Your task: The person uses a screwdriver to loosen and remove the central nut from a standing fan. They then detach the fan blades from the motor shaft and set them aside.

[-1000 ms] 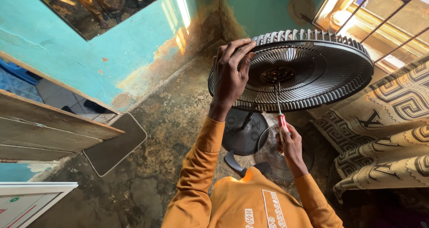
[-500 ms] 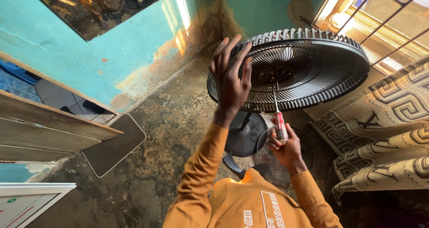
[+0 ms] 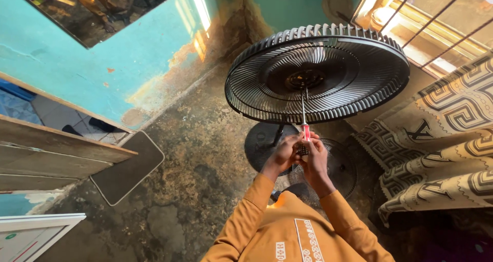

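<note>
Both hands pinch screwdriver (image 3: 304, 122) handle: left hand (image 3: 284, 157) & right hand (image 3: 315, 157) overlap, fingers hard to separate. Tip hidden w/in fan grille (image 3: 318, 72) near hub.

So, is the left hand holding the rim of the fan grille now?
No, the left hand is down at the red handle of the screwdriver, together with the right hand, below the fan grille.

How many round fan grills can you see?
3. The big fan grill is at the screwdriver tip. Two loose grills lie on the floor: one behind the hands, one right of them. Others may be hidden.
</note>
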